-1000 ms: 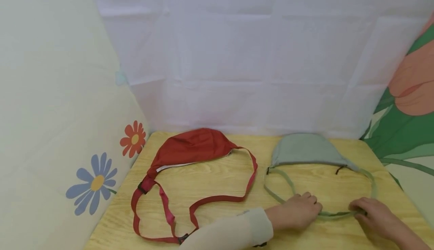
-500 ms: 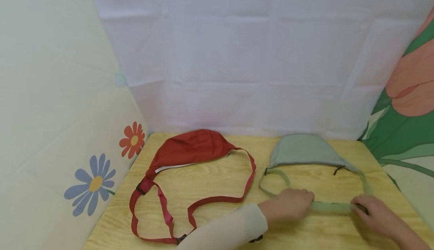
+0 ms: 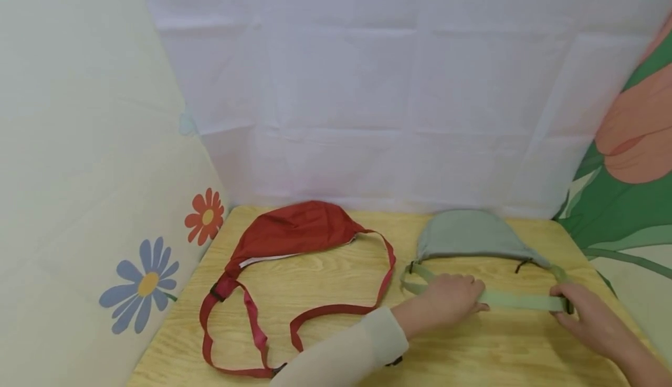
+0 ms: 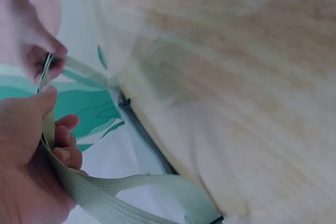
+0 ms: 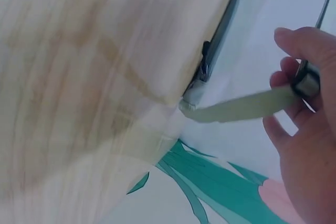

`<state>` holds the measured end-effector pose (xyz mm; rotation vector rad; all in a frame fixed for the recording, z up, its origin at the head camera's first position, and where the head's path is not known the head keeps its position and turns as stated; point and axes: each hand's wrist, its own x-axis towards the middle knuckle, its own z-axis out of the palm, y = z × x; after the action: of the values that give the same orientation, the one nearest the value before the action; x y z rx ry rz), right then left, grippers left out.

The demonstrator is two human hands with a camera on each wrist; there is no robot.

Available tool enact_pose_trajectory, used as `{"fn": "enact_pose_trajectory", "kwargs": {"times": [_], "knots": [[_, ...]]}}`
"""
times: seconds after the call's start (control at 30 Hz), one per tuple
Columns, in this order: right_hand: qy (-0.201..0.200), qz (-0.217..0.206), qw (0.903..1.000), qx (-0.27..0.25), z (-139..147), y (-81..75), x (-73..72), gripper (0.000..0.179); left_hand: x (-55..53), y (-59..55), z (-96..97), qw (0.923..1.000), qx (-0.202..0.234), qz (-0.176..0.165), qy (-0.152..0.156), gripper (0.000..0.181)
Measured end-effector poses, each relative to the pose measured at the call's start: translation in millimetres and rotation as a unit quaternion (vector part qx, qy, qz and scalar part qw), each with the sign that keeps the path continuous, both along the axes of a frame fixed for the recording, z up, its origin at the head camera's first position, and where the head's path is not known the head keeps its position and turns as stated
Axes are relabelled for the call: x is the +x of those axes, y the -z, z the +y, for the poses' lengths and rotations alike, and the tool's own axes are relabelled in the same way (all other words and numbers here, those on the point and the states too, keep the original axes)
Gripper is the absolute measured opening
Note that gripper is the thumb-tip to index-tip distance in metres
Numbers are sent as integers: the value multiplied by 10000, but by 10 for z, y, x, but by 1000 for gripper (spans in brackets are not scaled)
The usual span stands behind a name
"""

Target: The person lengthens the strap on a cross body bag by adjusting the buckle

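Note:
A grey-green waist bag [image 3: 469,234] lies at the back right of the table, its zip edge toward me. My left hand [image 3: 452,298] grips its pale green strap [image 3: 520,300], with thumb and fingers around the webbing [image 4: 100,198] in the left wrist view. Farther right, my right hand [image 3: 590,320] holds the same strap at a black buckle [image 5: 306,80]. Between both hands the strap runs straight and looks raised off the table. Left of the left hand, the strap loops back to the bag's left end.
A red waist bag [image 3: 301,229] lies on the wooden table [image 3: 472,363] at the left, its red strap [image 3: 336,311] looped toward me. My left sleeve [image 3: 341,352] covers part of that strap. A black buckle piece [image 3: 395,361] shows beside the sleeve. White cloth [image 3: 336,83] hangs behind.
Both hands have moved away from me, and the right hand slightly rightward. The strap between them has turned flat and straightened, with a longer span showing.

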<state>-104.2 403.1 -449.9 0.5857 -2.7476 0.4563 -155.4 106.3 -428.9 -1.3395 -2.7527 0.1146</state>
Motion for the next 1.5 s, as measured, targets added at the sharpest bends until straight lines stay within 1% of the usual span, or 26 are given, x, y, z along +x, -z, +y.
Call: {"fn": "enact_pose_trajectory", "kwargs": {"times": [0.1,0.2,0.3,0.43,0.6,0.73,0.8,0.97,1.03,1.17,1.33,1.43,1.5], "knots": [[153,377,9991,93,6,-4,11,45,-36,-49,-34,9997,83,-219,-116,34],[232,711,9972,46,-10,-11,12,50,-67,-87,-67,9986,122,-446,-243,34],[264,886,9957,-54,-29,-28,-3,55,-85,-123,-100,9970,201,-661,-355,33],[376,843,9957,-22,-53,-49,-6,56,-89,-166,-146,9951,300,-854,-405,32],[505,637,9967,-42,-77,-53,36,52,-76,-208,-158,9953,277,-845,-382,30],[522,673,9963,-104,-94,-51,60,52,-59,-222,-138,9947,299,-890,-420,29],[522,619,9966,-176,-102,-54,63,51,-48,-228,-128,9944,354,-898,-423,29],[493,750,9957,-207,-126,-88,53,53,-32,-220,-107,9945,505,-830,-382,30],[446,885,9949,-202,-135,-98,46,55,-29,-214,-97,9945,548,-814,-373,31],[409,914,9946,-265,-151,-112,42,55,-17,-222,-76,9940,599,-830,-384,34],[331,1003,9940,-302,-155,-141,49,57,-3,-214,-49,9936,698,-855,-248,37],[324,1003,9940,-288,-152,-164,62,58,2,-214,-28,9910,807,-1059,-139,40],[341,951,9945,-288,-151,-185,70,57,10,-215,-9,9899,873,-1114,-63,40]]}}
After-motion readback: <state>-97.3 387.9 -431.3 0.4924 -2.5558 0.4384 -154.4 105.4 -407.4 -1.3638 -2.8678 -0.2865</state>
